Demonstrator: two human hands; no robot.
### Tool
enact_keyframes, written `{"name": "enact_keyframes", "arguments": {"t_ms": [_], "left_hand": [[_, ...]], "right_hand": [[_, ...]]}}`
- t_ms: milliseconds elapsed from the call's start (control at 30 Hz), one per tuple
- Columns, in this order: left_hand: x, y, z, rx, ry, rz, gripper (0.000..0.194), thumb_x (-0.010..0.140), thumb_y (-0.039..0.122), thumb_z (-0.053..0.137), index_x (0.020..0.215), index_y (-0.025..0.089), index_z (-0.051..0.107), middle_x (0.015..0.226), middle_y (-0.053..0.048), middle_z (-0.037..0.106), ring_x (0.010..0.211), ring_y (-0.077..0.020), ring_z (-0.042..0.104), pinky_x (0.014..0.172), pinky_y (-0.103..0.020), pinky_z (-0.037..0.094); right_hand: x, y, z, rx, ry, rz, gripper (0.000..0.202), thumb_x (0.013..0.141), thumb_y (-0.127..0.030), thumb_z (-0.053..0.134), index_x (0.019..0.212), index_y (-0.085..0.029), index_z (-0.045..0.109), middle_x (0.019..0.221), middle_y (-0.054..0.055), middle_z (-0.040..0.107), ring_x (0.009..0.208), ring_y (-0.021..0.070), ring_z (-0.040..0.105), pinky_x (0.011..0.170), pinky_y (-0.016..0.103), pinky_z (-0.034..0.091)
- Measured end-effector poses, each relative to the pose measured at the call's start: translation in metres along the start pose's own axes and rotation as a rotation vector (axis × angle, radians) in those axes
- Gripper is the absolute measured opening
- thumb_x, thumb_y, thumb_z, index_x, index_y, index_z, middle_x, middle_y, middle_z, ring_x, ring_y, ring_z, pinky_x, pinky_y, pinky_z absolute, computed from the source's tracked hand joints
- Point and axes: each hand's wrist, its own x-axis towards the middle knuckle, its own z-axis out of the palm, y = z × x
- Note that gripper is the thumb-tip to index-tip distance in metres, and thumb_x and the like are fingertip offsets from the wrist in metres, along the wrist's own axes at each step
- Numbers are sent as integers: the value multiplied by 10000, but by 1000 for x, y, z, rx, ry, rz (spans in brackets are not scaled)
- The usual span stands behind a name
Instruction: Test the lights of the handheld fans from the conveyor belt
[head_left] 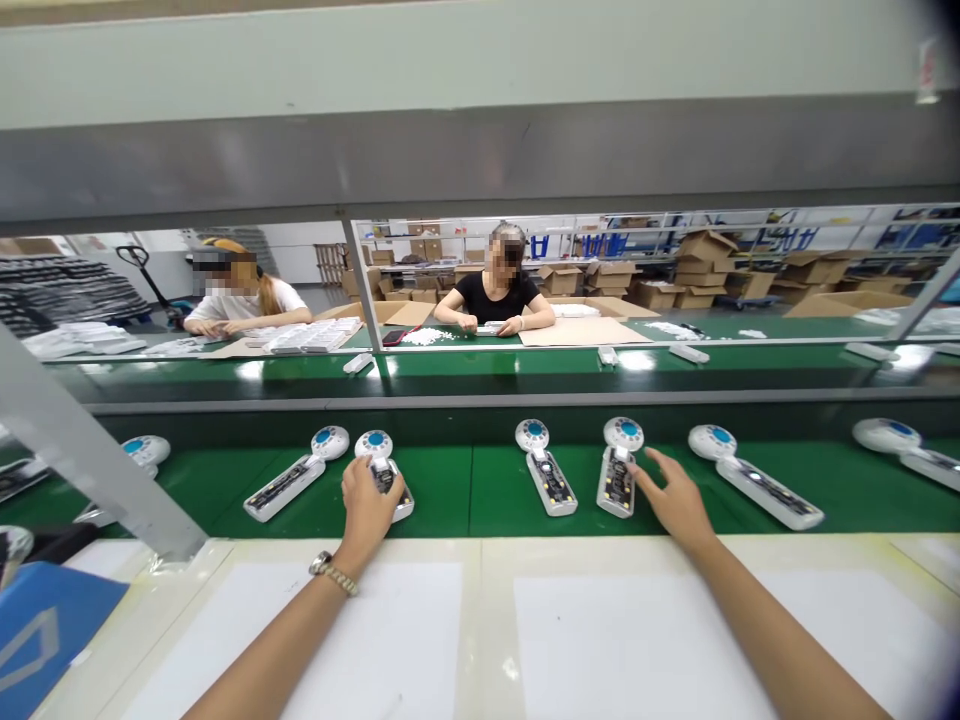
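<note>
Devices lie on the belt (pixel 450 490) under both our hands, our left hand (pixel 369 505) closing over one device (pixel 384 475) and our right hand (pixel 675 500) spread, fingertips touching another (pixel 619 468); they look light, rigid, best gripped by the narrow body.

A glossy green belt (pixel 465 480) is seen across the middle of the frame, with lamp glare mirrored on it. The white device (pixel 384 470) under the left hand (pixel 369 505) and the white device (pixel 619 470) touched by the right hand (pixel 675 500) are of smooth, shiny plastic with blue round faces. The near surface (pixel 480 620) is covered by matt white paper sheets. A metal watch band (pixel 334 572) is worn at lower left. Brushed grey metal forms the frame beam (pixel 480 150) above; rough brown cardboard boxes (pixel 705 262) are stacked at upper right.
</note>
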Motion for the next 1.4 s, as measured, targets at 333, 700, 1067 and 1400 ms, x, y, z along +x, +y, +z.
{"name": "enact_keyframes", "arguments": {"t_ms": [333,700,1067,1400], "left_hand": [[-36,14,12,155,-439,537,225,822,326,457,1002,200,505,1014,-89,527,979,-244,498,899,-382,362],[-23,74,103,353,-645,100,461,701,615,461,623,165,524,733,-120,602,794,-298,575,676,-357,397],[-22,80,80,-243,-762,-218,391,666,297,664,950,192,417,796,-23,604,736,-191,637,605,-294,517],[-66,58,51,-677,-814,-362,401,685,334,690,966,189,443,949,-76,604,609,-146,625,573,-327,551]], "right_hand": [[28,57,-107,-347,360,277,631,751,-376,400,1177,86,454,1072,360,528,1087,469,425,849,532,294],[1,21,-62,-164,84,256,364,498,-466,686,716,-179,632,679,98,613,794,370,553,683,415,376],[-68,-48,-17,470,-152,322,438,614,-522,676,845,-177,536,590,11,617,553,196,598,467,274,457],[-117,-107,53,859,-461,409,475,604,-415,745,971,-219,515,952,44,658,599,172,623,503,288,504]]}}
